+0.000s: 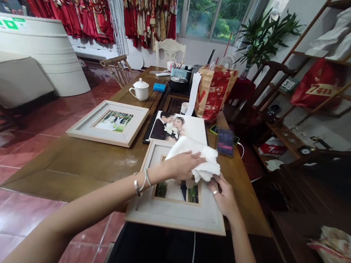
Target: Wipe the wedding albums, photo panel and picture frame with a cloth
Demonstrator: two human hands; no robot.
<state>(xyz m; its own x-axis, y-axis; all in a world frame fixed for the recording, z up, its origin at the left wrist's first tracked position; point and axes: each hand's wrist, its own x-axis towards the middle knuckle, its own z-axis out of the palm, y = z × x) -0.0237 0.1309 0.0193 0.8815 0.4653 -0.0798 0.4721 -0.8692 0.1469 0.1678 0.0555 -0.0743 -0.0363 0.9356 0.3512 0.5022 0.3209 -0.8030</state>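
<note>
A light wooden picture frame (138, 208) with a wide pale mat lies at the near edge of the table, a photo in its centre opening. My left hand (185, 165) presses a folded white cloth (209, 159) onto the upper part of this frame, its fingers curled over the cloth. At the right side of the same frame, my right hand (223, 195) grips the edge, fingertips close to the cloth. The cloth and my left forearm hide part of the photo. Just beyond lies a white-edged wedding photo print (176, 127), partly covered by the cloth.
A second framed photo (85, 124) lies to the left on the wooden table (96, 168). Behind are a lidded white mug (140, 90), a blue box (159, 87) and a red-and-brown paper bag (213, 93). A phone (226, 141) with a white cable lies to the right.
</note>
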